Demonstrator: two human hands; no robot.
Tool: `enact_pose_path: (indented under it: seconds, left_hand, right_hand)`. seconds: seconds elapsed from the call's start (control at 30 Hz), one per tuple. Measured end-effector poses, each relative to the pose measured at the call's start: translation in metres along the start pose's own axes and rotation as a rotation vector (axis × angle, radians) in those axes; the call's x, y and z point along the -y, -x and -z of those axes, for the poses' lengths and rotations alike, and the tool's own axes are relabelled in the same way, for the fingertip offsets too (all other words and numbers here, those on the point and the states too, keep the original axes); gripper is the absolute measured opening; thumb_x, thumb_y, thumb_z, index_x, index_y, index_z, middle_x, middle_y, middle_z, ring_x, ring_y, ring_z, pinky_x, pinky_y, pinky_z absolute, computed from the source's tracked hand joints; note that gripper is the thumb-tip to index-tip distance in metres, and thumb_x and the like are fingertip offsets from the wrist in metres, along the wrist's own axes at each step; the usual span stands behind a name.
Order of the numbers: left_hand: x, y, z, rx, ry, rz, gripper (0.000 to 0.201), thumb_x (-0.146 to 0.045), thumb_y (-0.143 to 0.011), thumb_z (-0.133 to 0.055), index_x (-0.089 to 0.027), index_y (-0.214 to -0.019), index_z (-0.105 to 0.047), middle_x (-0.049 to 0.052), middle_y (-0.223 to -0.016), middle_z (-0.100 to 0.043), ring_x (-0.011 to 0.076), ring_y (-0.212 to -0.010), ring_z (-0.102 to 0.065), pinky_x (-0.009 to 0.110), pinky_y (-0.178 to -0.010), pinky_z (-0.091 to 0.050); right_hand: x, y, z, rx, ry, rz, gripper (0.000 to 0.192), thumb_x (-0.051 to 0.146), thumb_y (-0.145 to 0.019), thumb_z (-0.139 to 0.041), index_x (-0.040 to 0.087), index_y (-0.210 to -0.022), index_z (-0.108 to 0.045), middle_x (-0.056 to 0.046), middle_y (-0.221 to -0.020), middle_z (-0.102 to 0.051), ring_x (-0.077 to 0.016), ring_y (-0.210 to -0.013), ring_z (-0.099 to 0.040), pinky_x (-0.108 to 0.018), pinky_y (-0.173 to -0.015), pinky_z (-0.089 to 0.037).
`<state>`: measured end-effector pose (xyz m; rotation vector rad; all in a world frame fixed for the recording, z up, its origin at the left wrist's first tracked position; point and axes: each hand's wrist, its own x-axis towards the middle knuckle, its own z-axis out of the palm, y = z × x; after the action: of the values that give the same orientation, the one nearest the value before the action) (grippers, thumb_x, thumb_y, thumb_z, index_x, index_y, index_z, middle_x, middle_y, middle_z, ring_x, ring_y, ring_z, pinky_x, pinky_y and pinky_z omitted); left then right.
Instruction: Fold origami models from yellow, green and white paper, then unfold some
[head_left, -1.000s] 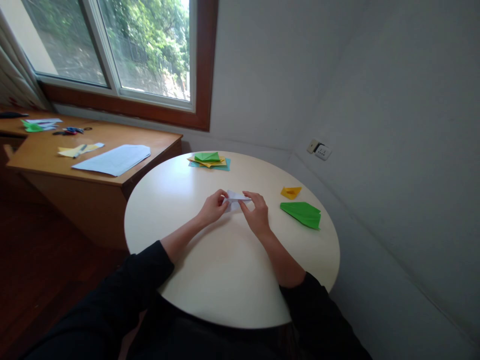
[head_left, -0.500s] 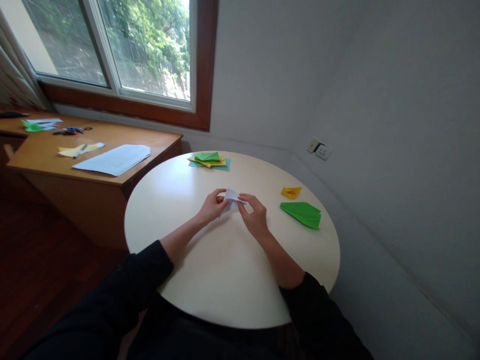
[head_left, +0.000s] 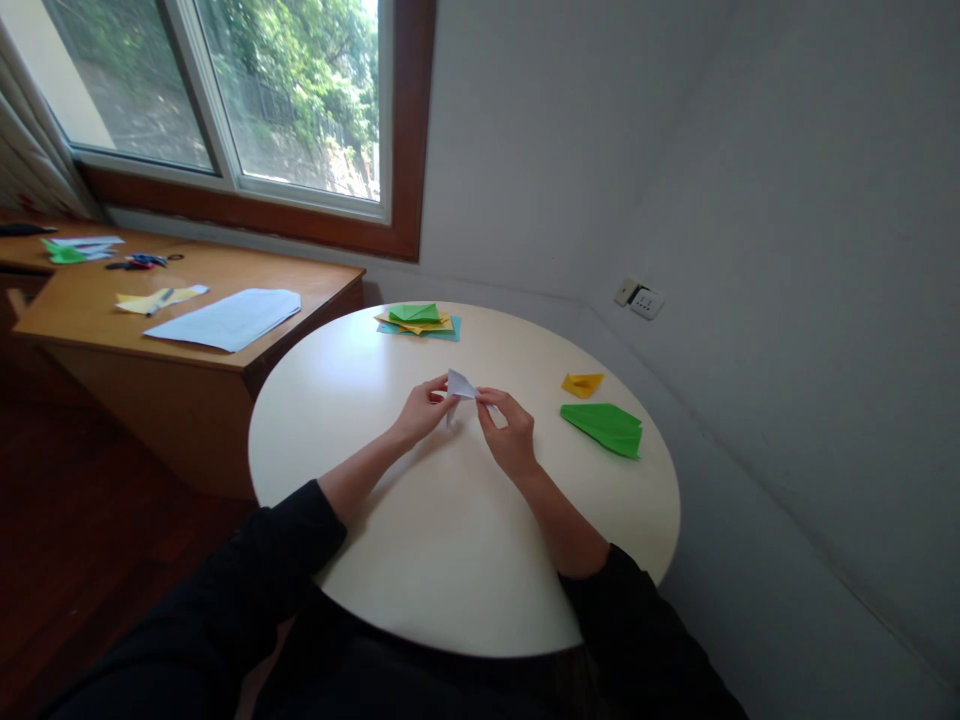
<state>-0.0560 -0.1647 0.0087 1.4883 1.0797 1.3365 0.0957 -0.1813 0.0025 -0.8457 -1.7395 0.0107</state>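
A small piece of folded white paper [head_left: 461, 384] is held between my two hands above the middle of the round white table [head_left: 442, 560]. My left hand [head_left: 427, 408] pinches its left side, with thumb and fingers closed on it. On the right side, my right hand [head_left: 508, 428] grips the paper between thumb and fingertips. One white flap hangs below the left fingertips. Parts of the paper are hidden behind my fingers.
A green folded paper [head_left: 604, 430] and a small yellow folded paper [head_left: 582, 385] lie at the table's right. At the far edge sits a stack of coloured papers [head_left: 420, 320]. Left of the table, a wooden desk [head_left: 202, 365] bears a large white sheet [head_left: 229, 318], scissors and other papers.
The white paper has turned between my fingers. Its upper point stands a little higher, and the lower flap has become narrower and steeper. Both hands stay almost in place.
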Motion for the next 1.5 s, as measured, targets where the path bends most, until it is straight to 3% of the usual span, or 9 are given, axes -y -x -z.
enact_pose_path:
  seconds: [0.27, 0.5, 0.67, 0.97, 1.17, 1.5]
  left_hand:
    - [0.011, -0.005, 0.001, -0.081, 0.093, 0.043, 0.05, -0.025, -0.062, -0.07, -0.014, -0.109, -0.057, 0.007, -0.089, -0.062, 0.015, -0.076, -0.059, 0.03, -0.071, -0.047]
    - [0.003, -0.001, 0.0, -0.055, 0.207, 0.068, 0.043, -0.025, -0.061, -0.068, -0.014, -0.1, -0.054, 0.002, -0.072, -0.064, 0.0125, -0.067, -0.058, 0.028, -0.069, -0.044]
    - [0.001, 0.001, -0.002, 0.003, 0.27, 0.081, 0.027, -0.02, -0.058, -0.065, -0.013, -0.083, -0.057, -0.001, -0.061, -0.063, 0.0108, -0.062, -0.056, 0.027, -0.069, -0.043]
    - [0.001, 0.0, -0.002, 0.044, 0.418, 0.157, 0.031, -0.016, -0.057, -0.062, -0.012, -0.087, -0.06, 0.0, -0.065, -0.065, 0.0134, -0.068, -0.06, 0.033, -0.078, -0.046]
    - [-0.007, 0.001, -0.002, 0.07, 0.494, 0.212, 0.024, -0.015, -0.056, -0.053, -0.012, -0.079, -0.059, 0.0, -0.066, -0.062, 0.0111, -0.063, -0.057, 0.028, -0.068, -0.047]
    - [-0.001, 0.001, -0.002, -0.007, 0.346, 0.158, 0.019, -0.026, -0.059, -0.064, -0.013, -0.07, -0.057, -0.001, -0.064, -0.056, 0.0099, -0.063, -0.053, 0.026, -0.064, -0.045]
  right_hand:
    - [0.0, 0.001, -0.001, -0.005, 0.003, 0.053, 0.016, 0.017, -0.082, -0.047, 0.023, -0.085, -0.062, -0.005, -0.092, -0.069, -0.016, -0.088, -0.064, -0.032, -0.08, -0.053]
    - [-0.004, 0.003, -0.002, 0.02, 0.046, 0.176, 0.019, 0.013, -0.081, -0.049, 0.024, -0.087, -0.063, -0.004, -0.093, -0.069, -0.0167, -0.09, -0.064, -0.034, -0.079, -0.05]
    - [0.0, 0.001, -0.001, 0.082, 0.12, 0.267, 0.02, 0.011, -0.082, -0.048, 0.023, -0.09, -0.062, -0.003, -0.091, -0.07, -0.0169, -0.092, -0.063, -0.036, -0.081, -0.044]
    - [-0.002, 0.003, -0.003, 0.144, 0.177, 0.269, 0.019, 0.011, -0.079, -0.05, 0.022, -0.088, -0.062, -0.003, -0.093, -0.07, -0.017, -0.093, -0.062, -0.036, -0.083, -0.04]
    - [-0.005, 0.004, -0.005, 0.202, 0.194, 0.249, 0.019, 0.011, -0.078, -0.05, 0.023, -0.086, -0.063, -0.002, -0.091, -0.07, -0.0169, -0.094, -0.062, -0.036, -0.086, -0.038]
    - [-0.005, 0.006, -0.007, 0.269, 0.244, 0.248, 0.022, 0.01, -0.079, -0.049, 0.024, -0.089, -0.063, -0.001, -0.097, -0.069, -0.0165, -0.099, -0.058, -0.036, -0.089, -0.032]
